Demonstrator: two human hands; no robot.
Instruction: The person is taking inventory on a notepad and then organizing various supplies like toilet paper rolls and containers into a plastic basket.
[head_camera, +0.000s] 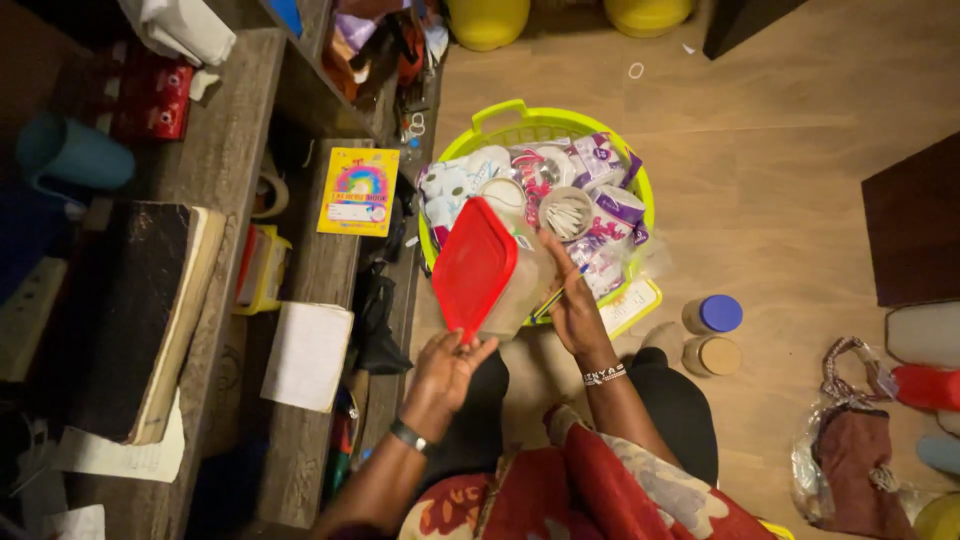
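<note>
My left hand (447, 362) pinches the lower corner of a red square lid (472, 265), which stands tilted up off a clear plastic container (520, 290). My right hand (572, 300) grips the far side of that container and also has a thin pencil-like stick between its fingers. Both are held just above the near rim of a lime-green round basket (500, 118) on the floor. The basket is filled with white and purple packets (610, 205) and a small round tub of cotton swabs (566, 213).
A wooden shelf unit (225, 150) runs along the left with a black book (130, 310), a yellow booklet (358, 190), a white notepad (306, 355) and a blue mug (70, 152). Two small jars (712, 335) stand on the floor at right, beside a bag (845, 440).
</note>
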